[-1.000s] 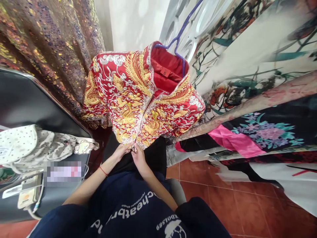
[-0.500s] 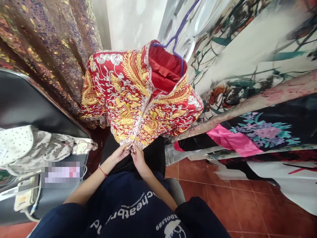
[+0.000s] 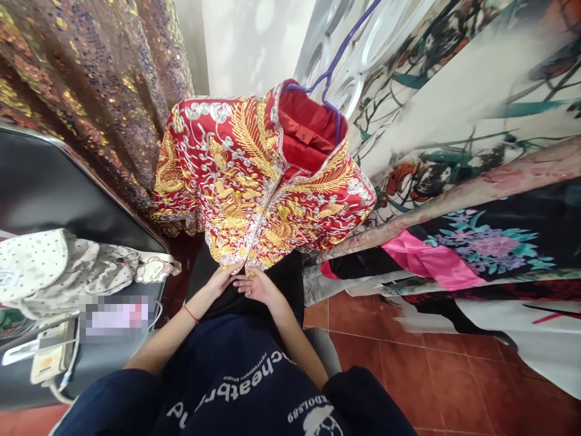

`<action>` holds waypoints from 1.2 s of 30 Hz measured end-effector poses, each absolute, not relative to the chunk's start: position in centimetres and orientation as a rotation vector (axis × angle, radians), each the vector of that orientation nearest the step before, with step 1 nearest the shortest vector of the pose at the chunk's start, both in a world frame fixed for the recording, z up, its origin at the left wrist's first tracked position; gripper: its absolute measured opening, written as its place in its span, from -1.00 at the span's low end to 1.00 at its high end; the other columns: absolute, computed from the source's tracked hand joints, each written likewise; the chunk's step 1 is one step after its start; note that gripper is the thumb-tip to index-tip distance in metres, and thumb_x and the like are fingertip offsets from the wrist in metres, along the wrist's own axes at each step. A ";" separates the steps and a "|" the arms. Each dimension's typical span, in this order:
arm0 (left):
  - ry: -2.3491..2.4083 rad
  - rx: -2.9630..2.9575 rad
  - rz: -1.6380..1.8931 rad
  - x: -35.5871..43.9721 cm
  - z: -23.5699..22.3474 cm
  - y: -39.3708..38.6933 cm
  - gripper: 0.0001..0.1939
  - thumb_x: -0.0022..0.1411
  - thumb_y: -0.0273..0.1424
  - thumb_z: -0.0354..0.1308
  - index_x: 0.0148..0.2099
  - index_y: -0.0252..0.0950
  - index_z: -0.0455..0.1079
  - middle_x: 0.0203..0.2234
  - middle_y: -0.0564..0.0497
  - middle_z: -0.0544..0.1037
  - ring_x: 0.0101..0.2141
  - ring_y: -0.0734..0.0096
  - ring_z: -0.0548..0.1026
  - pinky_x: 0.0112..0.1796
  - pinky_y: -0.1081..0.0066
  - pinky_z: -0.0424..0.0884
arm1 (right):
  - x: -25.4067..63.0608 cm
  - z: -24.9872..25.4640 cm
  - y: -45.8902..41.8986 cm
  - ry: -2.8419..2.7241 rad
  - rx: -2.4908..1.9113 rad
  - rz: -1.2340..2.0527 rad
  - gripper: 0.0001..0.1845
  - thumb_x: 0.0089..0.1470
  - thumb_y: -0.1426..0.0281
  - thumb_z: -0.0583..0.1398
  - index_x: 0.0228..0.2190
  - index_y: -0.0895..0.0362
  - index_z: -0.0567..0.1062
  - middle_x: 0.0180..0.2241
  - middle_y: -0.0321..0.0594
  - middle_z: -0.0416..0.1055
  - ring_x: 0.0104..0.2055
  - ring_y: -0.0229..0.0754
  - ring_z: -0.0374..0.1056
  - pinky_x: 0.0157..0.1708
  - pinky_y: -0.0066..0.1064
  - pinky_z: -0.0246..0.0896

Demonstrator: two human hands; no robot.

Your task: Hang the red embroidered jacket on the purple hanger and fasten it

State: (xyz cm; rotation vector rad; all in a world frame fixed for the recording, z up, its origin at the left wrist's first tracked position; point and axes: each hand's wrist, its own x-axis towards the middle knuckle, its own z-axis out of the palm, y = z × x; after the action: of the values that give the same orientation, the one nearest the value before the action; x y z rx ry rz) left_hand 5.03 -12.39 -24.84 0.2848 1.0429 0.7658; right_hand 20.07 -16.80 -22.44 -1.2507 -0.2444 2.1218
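A red jacket [image 3: 218,169] with dense gold and silver embroidery hangs in front of me from a purple hanger [image 3: 333,63]. Its stand-up collar gapes, showing a red lining and a size tag [image 3: 304,135] marked S. The front edges meet along a silver-trimmed line down to the hem. My left hand [image 3: 223,280] pinches the hem at the left of this front opening. On the other side of it, my right hand [image 3: 263,286] grips the hem corner by the thumb, its other fingers stretched out below. The fingertips partly hide the bottom of the opening.
A black chair [image 3: 68,188] at left bears a dotted cloth bag [image 3: 100,266], a blurred-out item and a white charger [image 3: 49,357] with cables. Sequined fabric [image 3: 100,91] hangs behind it. Patterned garments [image 3: 490,242] line the right side above the red tiled floor [image 3: 408,369].
My right hand's fingers have uncurled from the hem and spread toward the left hand. The jacket appears slightly farther right and lower in view.
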 end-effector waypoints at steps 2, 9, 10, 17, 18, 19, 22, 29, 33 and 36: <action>1.057 0.276 0.784 5.1 -24.5 -12.1 -0.66 -0.12 -0.47 0.55 -0.23 -0.31 0.59 -0.27 0.00 0.67 -0.33 0.53 0.54 -0.34 0.56 0.41 | 21.6 -21.3 -17.3 -0.373 -1.232 2.316 -0.56 -0.02 0.08 0.35 -0.37 0.25 0.59 -0.47 -0.05 0.59 -0.49 -0.15 0.49 -0.58 -0.52 0.12; 1.025 0.269 0.786 5.9 -23.9 -12.7 -0.70 -0.07 -0.49 0.52 -0.22 -0.35 0.61 -0.24 -0.07 0.68 -0.27 0.42 0.58 -0.22 0.46 0.49 | 22.0 -20.4 -17.4 -0.657 -1.344 1.878 -0.50 0.01 -0.01 0.30 -0.25 0.18 0.62 -0.43 -0.17 0.62 -0.46 -0.27 0.49 -0.50 -0.56 0.07; 1.018 0.273 0.793 6.1 -23.8 -13.0 -0.70 -0.06 -0.47 0.52 -0.21 -0.35 0.62 -0.24 -0.08 0.68 -0.26 0.41 0.59 -0.21 0.45 0.50 | 21.6 -20.6 -17.2 -0.642 -1.363 1.816 -0.52 0.00 0.00 0.31 -0.27 0.16 0.61 -0.44 -0.20 0.61 -0.46 -0.30 0.48 -0.50 -0.56 0.07; 1.004 0.317 0.874 7.3 -23.6 -14.9 -0.61 -0.13 -0.31 0.56 -0.24 -0.37 0.61 -0.31 -0.07 0.68 -0.30 0.40 0.58 -0.18 0.41 0.49 | 20.2 -21.0 -17.1 -0.631 -1.434 1.578 -0.55 -0.05 0.00 0.34 -0.50 0.16 0.56 -0.56 -0.23 0.52 -0.55 -0.32 0.35 -0.52 -0.49 0.01; 1.008 0.325 0.881 7.3 -23.7 -15.0 -0.60 -0.15 -0.29 0.57 -0.26 -0.38 0.61 -0.33 -0.06 0.67 -0.31 0.40 0.57 -0.19 0.40 0.49 | 20.2 -21.0 -17.2 -0.636 -1.444 1.544 -0.57 -0.05 0.02 0.35 -0.52 0.16 0.55 -0.56 -0.24 0.51 -0.55 -0.33 0.33 -0.53 -0.49 0.00; 1.015 0.332 0.885 7.3 -23.7 -15.0 -0.57 -0.17 -0.28 0.58 -0.26 -0.39 0.60 -0.34 -0.06 0.67 -0.32 0.40 0.57 -0.18 0.39 0.49 | 20.2 -21.0 -17.2 -0.641 -1.453 1.513 -0.60 -0.06 0.05 0.36 -0.53 0.15 0.55 -0.57 -0.26 0.50 -0.55 -0.33 0.31 -0.53 -0.49 -0.01; 1.044 0.354 0.897 7.2 -24.0 -14.8 -0.49 -0.24 -0.25 0.60 -0.23 -0.39 0.60 -0.31 -0.07 0.67 -0.29 0.39 0.58 -0.13 0.37 0.48 | 20.2 -20.9 -17.4 -0.649 -1.476 1.448 -0.71 -0.08 0.16 0.38 -0.52 0.12 0.56 -0.58 -0.31 0.47 -0.56 -0.33 0.27 -0.56 -0.47 -0.03; 1.096 0.440 0.921 7.1 -24.1 -14.8 -0.43 -0.25 -0.26 0.60 -0.13 -0.33 0.61 -0.18 -0.10 0.68 -0.18 0.29 0.60 -0.05 0.35 0.47 | 20.4 -21.1 -16.5 -0.557 -1.461 1.521 -0.78 -0.06 0.30 0.28 -0.62 0.09 0.41 -0.71 -0.47 0.17 -0.65 -0.42 -0.01 -0.64 -0.51 -0.17; 1.137 0.498 0.925 6.8 -24.0 -14.9 -0.48 -0.27 -0.24 0.60 -0.22 -0.34 0.61 -0.28 -0.07 0.69 -0.29 0.35 0.58 -0.18 0.39 0.48 | 20.6 -20.9 -15.8 -0.493 -1.406 1.717 -0.81 -0.09 0.31 0.23 -0.62 0.13 0.42 -0.76 -0.50 0.05 -0.69 -0.46 -0.15 -0.68 -0.53 -0.34; 1.162 0.532 0.917 6.7 -24.1 -15.0 -0.47 -0.28 -0.20 0.59 -0.24 -0.35 0.59 -0.33 -0.06 0.67 -0.37 0.38 0.56 -0.27 0.40 0.48 | 20.5 -20.6 -15.7 -0.460 -1.358 1.771 -0.83 -0.12 0.32 0.23 -0.61 0.15 0.43 -0.76 -0.52 0.04 -0.69 -0.49 -0.16 -0.68 -0.56 -0.33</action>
State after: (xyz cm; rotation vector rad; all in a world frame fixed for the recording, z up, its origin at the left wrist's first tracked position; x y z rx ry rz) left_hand 6.70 -14.96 -24.15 0.5323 1.1619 0.9174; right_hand 20.54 -15.71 -20.55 -1.3577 -0.4600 1.7709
